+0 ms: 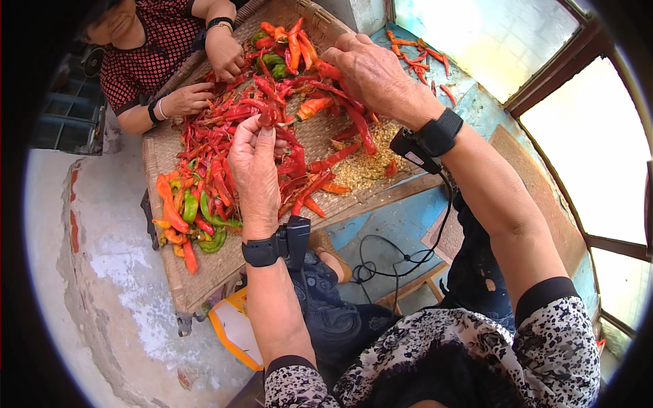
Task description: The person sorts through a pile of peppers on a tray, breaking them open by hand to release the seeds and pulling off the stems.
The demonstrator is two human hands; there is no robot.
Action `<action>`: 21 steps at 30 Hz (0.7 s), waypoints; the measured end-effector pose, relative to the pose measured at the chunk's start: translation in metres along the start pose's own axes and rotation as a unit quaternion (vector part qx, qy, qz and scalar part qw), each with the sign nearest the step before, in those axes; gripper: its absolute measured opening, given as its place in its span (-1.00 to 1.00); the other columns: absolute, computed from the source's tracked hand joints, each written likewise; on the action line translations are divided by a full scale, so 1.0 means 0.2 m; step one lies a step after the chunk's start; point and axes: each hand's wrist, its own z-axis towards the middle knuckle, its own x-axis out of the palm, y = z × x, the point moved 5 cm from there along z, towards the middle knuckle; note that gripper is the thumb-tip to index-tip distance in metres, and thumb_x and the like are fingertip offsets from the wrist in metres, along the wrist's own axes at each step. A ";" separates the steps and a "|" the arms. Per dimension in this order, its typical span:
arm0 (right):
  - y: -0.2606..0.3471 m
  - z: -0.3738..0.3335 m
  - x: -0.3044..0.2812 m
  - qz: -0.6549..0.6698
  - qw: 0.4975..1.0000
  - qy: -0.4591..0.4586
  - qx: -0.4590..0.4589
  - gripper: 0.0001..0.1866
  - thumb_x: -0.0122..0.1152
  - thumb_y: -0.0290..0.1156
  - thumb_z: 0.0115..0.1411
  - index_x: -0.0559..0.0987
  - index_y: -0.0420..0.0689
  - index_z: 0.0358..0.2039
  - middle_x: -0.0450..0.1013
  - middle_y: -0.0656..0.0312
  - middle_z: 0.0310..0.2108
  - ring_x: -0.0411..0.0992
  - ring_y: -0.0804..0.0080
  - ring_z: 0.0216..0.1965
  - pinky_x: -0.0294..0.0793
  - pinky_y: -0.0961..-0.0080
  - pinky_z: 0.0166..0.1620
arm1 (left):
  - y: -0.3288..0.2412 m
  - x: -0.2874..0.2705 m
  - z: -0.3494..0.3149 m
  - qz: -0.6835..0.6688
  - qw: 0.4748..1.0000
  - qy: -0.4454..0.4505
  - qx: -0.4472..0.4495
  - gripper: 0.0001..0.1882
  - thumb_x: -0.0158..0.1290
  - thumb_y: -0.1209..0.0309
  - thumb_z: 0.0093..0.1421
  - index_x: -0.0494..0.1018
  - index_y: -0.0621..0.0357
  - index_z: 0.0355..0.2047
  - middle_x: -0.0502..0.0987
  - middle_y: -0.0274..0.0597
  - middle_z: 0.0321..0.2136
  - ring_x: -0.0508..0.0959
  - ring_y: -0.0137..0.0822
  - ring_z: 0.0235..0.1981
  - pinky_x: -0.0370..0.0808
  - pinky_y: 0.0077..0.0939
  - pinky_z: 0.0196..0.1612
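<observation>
My left hand [255, 163] is closed in a pinch, with a red chili pepper [271, 109] between thumb and fingers, above the pile's middle. My right hand [381, 75] is curled shut near the pile's far right side, its fingertips pointing down beside red peppers; what it grips is hidden by the hand. Under both hands lies a heap of split red chili peppers [235, 115] on a woven tray [183, 272]. Pale loose seeds [364, 166] cover the tray near its right edge.
Green and orange peppers [190, 211] lie at the tray's left corner, with more at its far end. Across the tray, another person's two hands [187, 98] work in the pile. Scattered peppers [415, 58] lie near the window. A black cable [381, 238] hangs from my right wrist.
</observation>
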 end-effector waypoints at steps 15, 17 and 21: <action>0.13 -0.05 0.04 0.356 0.897 0.247 0.083 -0.71 0.21 -0.27 0.19 0.54 -0.30 -0.37 0.41 0.07 -0.60 0.41 0.28 -0.54 0.39 0.33 -0.39 | 0.00 -0.12 0.01 -0.141 0.981 -0.135 0.020 -0.89 0.03 0.38 0.30 0.44 0.11 -0.22 0.49 -0.35 -0.37 0.48 -0.49 -0.39 0.46 -0.60 -0.28; 0.05 -0.02 0.03 0.333 0.918 0.174 0.126 -0.65 0.23 -0.22 0.19 0.56 -0.32 -0.26 0.43 0.06 -0.59 0.42 0.29 -0.55 0.40 0.33 -0.42 | 0.03 -0.11 0.01 -0.186 0.977 -0.099 -0.025 -0.85 0.08 0.42 0.26 0.41 0.11 -0.18 0.50 -0.31 -0.31 0.50 -0.44 -0.36 0.50 -0.58 -0.26; 0.03 0.03 -0.04 0.209 0.969 0.052 0.120 -0.60 0.31 -0.17 0.08 0.61 -0.29 -0.26 0.52 -0.09 -0.53 0.55 0.10 -0.48 0.53 0.26 -0.35 | 0.06 -0.05 0.00 -0.190 0.979 -0.064 -0.047 -0.85 0.09 0.42 0.25 0.42 0.14 -0.19 0.50 -0.29 -0.32 0.51 -0.43 -0.38 0.53 -0.59 -0.27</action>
